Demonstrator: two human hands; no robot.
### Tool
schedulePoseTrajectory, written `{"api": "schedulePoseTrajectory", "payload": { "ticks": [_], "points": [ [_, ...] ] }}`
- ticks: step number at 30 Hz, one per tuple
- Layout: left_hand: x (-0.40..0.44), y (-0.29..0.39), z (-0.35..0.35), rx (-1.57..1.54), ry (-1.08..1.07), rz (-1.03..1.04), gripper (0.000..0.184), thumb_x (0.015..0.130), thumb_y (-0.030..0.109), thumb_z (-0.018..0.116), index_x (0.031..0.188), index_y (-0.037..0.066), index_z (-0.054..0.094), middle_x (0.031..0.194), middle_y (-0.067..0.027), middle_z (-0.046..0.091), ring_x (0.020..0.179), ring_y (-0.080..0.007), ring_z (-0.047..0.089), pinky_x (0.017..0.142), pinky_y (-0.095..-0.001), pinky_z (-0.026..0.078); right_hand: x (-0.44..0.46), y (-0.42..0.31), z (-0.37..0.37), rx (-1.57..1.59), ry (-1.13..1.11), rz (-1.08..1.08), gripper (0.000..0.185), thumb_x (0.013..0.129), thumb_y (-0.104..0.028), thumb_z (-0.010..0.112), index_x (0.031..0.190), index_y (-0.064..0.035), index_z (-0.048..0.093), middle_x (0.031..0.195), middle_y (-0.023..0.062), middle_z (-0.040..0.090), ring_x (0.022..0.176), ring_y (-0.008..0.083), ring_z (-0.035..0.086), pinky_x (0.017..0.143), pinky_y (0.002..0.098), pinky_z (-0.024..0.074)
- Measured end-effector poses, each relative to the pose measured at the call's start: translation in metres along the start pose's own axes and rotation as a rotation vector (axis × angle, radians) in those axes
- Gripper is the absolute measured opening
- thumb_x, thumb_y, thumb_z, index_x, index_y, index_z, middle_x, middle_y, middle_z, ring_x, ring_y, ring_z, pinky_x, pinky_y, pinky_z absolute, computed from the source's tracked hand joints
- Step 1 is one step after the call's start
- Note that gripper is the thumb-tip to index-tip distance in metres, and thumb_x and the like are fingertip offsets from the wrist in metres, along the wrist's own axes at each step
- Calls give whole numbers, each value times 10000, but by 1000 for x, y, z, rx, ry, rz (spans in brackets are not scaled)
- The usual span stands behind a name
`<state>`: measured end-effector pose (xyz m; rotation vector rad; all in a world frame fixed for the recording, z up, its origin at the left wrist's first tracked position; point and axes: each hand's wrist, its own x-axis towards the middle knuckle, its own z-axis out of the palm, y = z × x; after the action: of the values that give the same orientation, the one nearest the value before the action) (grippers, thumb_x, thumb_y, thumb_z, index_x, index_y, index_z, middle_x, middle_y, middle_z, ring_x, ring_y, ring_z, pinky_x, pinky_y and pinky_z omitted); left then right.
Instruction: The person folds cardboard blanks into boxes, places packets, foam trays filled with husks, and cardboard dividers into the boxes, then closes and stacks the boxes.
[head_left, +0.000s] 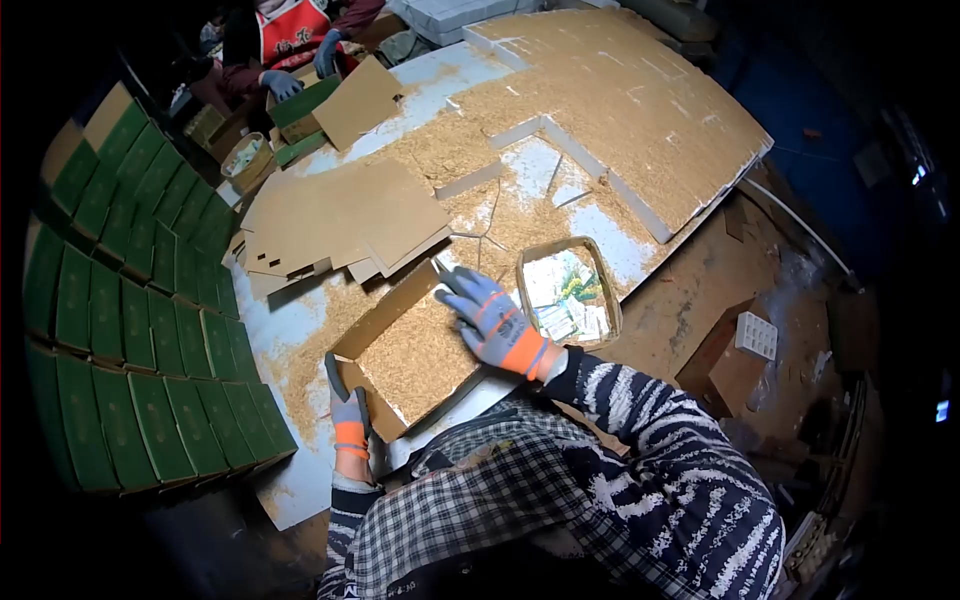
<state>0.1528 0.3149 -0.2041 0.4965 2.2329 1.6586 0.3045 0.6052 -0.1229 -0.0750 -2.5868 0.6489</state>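
An open cardboard box (420, 362), filled with brown sawdust-like material, sits tilted near the table's front edge. My left hand (347, 412), in a grey and orange glove, grips the box at its left end, the fingers along the wall. Over the box's right end is my right hand (492, 318), gloved alike, its fingers stretched toward the far corner. I see nothing held in it; its palm side is hidden. Just right of it stands a basket (522, 290) holding white and green printed packets (568, 300).
Flat cardboard sheets (345, 215) lie beyond the box. Loose brown material (620, 95) covers much of the white table. Green boxes (150, 410) are stacked high on the left. Across the table, a co-worker's gloved hand (283, 85) is at a green box (305, 105).
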Motion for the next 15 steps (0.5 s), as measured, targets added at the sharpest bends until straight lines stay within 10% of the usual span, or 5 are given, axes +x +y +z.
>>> {"api": "schedulePoseTrajectory", "payload": {
  "ticks": [3,9,15],
  "points": [
    [15,2,-2,304,27,129,770,805,-4,568,1512,64,271,1530,-156,317,1403,-312,312,1166,-363,242,-34,73,-8,-112,254,294,637,814,-187,620,1399,-23,427,1462,217,382,1348,425,347,1120,482,307],
    [126,79,63,545,81,474,848,762,238,783,1453,25,339,1442,-214,387,1326,-388,363,1123,-424,306,-103,164,24,-413,-340,182,633,919,-342,534,1440,-19,379,1525,194,326,1388,373,322,1165,466,213],
    [270,41,148,911,61,-177,1245,629,593,805,1552,137,105,1559,-243,202,1403,-438,272,1134,-436,301,-112,176,25,-276,-234,136,454,792,-100,580,1242,-147,613,1386,90,525,1322,312,436,1134,461,303]
  ]
}}
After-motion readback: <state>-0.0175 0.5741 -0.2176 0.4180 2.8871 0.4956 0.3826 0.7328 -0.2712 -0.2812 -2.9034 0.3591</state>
